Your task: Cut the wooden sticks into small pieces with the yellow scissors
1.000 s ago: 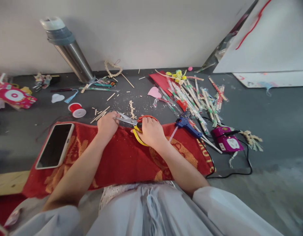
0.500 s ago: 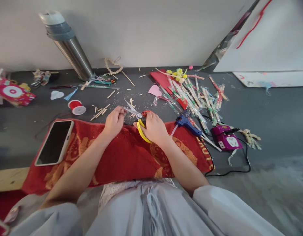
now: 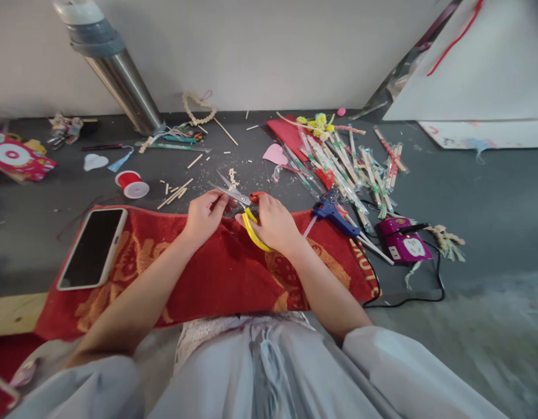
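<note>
My right hand (image 3: 275, 224) is closed round the yellow and red handles of a pair of scissors (image 3: 238, 196), whose blades stand slightly apart and point to the upper left. Just below the blades is my left hand (image 3: 206, 215), its fingertips pinched together; whatever is between them is too small to make out. Small pale cut pieces (image 3: 233, 176) and crumbs lie just beyond the blades. Several short thin sticks (image 3: 176, 195) rest to the left of them. Both forearms reach over a red towel (image 3: 225, 273) with an orange pattern.
A phone (image 3: 93, 247) lies on the towel's left part, near a red thread spool (image 3: 133, 184). Behind stands a steel flask (image 3: 124, 81). To the right are a blue glue gun (image 3: 335, 216), wrapped sticks (image 3: 339, 166) and a purple power adapter (image 3: 403, 240) with a black cable.
My left hand has turned a little and its fingers have shifted right, under the scissor blades. The scissors stay in my right hand. The whole view has shifted slightly.
</note>
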`<action>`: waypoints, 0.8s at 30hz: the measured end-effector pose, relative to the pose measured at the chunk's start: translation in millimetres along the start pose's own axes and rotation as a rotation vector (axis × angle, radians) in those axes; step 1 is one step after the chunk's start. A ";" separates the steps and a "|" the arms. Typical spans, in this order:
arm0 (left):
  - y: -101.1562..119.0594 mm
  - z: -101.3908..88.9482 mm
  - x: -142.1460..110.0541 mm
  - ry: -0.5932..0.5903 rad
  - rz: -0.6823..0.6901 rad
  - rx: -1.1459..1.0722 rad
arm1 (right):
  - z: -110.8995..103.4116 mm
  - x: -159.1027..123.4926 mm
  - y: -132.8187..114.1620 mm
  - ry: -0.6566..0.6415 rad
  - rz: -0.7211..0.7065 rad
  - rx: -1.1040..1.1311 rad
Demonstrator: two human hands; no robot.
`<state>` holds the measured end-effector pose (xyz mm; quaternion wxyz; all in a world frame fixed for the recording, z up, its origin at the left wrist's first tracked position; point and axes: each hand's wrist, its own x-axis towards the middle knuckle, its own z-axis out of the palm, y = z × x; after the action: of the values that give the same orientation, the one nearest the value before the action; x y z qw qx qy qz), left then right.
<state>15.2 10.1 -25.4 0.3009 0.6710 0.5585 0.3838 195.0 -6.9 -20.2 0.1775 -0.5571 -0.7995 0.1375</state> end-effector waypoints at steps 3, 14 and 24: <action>0.4 -0.3 0.0 -0.005 0.022 0.026 | -1.6 -0.4 -1.0 -0.009 -0.005 0.016; -4.0 -4.8 0.7 -0.037 0.132 0.210 | -5.3 -2.4 -1.4 -0.038 -0.016 0.009; 1.0 -4.1 -0.1 -0.087 0.131 0.087 | -7.0 -3.0 0.0 -0.054 -0.036 0.000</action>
<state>12.3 9.7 -22.5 0.2697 0.7347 0.5157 0.3486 199.1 -9.5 -14.3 0.1583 -0.5388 -0.8138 0.1495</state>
